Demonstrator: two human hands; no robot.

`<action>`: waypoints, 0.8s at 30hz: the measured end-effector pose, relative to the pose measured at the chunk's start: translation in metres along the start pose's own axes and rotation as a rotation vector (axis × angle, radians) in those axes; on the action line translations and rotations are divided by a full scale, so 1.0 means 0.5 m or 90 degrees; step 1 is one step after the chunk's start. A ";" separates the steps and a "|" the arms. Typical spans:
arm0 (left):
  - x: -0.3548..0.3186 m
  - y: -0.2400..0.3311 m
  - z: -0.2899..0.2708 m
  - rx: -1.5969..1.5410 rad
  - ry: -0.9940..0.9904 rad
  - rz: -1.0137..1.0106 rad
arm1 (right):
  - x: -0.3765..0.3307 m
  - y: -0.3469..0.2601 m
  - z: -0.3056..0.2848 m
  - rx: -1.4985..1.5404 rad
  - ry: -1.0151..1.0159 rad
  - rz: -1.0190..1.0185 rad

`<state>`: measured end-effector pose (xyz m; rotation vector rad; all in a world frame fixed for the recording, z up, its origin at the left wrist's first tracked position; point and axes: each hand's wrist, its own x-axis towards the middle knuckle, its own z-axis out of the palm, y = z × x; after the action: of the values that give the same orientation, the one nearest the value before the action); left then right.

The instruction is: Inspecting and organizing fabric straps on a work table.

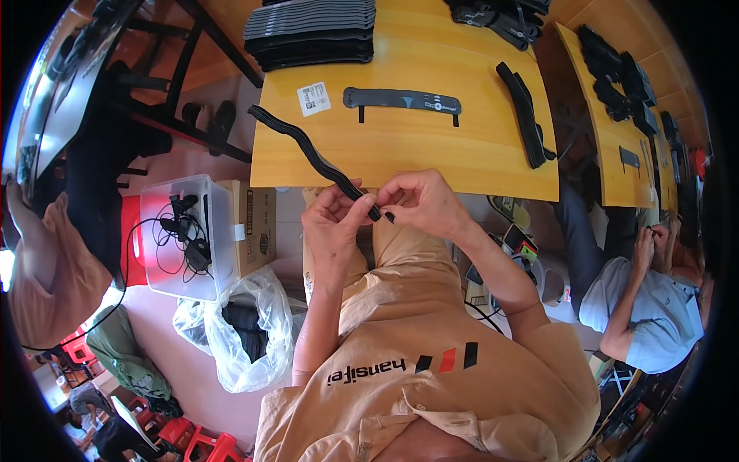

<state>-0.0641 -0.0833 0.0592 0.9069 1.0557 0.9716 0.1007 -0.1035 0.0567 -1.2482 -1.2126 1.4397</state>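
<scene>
My left hand [337, 219] pinches the near end of a long black fabric strap [308, 152], which runs in a wavy line up onto the table. Just right of it, my right hand [423, 204] is closed in a pinch on a small black tab [389, 218] next to the strap's end. Whether the tab is joined to the strap, I cannot tell. Beyond my hands, a flat dark grey band [402, 101] with two short black tabs lies on the yellow table [462, 171]. A white printed label [314, 99] is left of that band.
Stacked black straps [309, 35] lie at the far left, more black bands [500, 21] at the far right. A folded strap bundle [523, 115] lies along the right edge. Below left are a clear bin [181, 231] with cables and a plastic bag [250, 331]. Another person [647, 308] sits right.
</scene>
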 end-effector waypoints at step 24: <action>0.001 -0.024 -0.003 -0.072 -0.040 -0.002 | -0.006 -0.002 0.059 -0.437 0.209 -0.328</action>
<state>-0.0632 -0.0863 0.0475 0.8367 0.9393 0.9846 0.0718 -0.1103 0.0589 -1.3931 -1.6965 0.4232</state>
